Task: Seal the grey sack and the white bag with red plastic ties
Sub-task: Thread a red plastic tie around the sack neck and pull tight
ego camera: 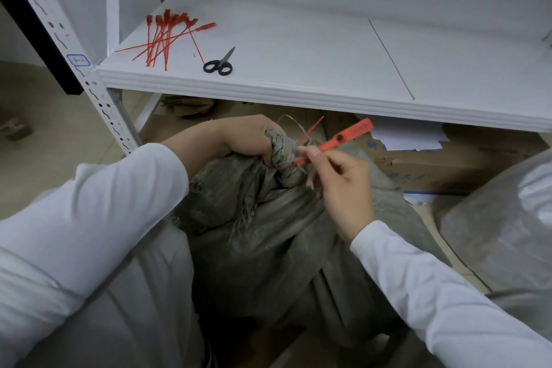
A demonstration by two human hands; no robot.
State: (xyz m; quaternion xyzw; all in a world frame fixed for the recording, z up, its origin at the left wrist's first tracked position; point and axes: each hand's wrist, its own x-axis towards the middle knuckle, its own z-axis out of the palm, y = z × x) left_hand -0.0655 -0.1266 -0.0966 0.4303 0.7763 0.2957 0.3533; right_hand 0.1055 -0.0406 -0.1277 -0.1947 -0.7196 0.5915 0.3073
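Fingers (pixel 314 156) of the right hand (pixel 340 185) pinch a red tie (pixel 346 136) at frame centre | left hand (pixel 239 140) clenches the twisted neck of the grey sack (pixel 283 248) | woven cloth looks soft and limp, best held at the neck; tie thin, springy | white bag (pixel 493 233) at right edge

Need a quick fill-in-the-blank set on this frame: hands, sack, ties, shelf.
1. The left hand grips the gathered neck of the grey woven sack, while the right hand pinches one ____ plastic tie.
2. On the white metal shelf, the black-handled scissors lie to the ____ of the bundle of spare ties.
3. Neither hand touches the ____ plastic bag at the right edge.

Missing words: red; right; white.
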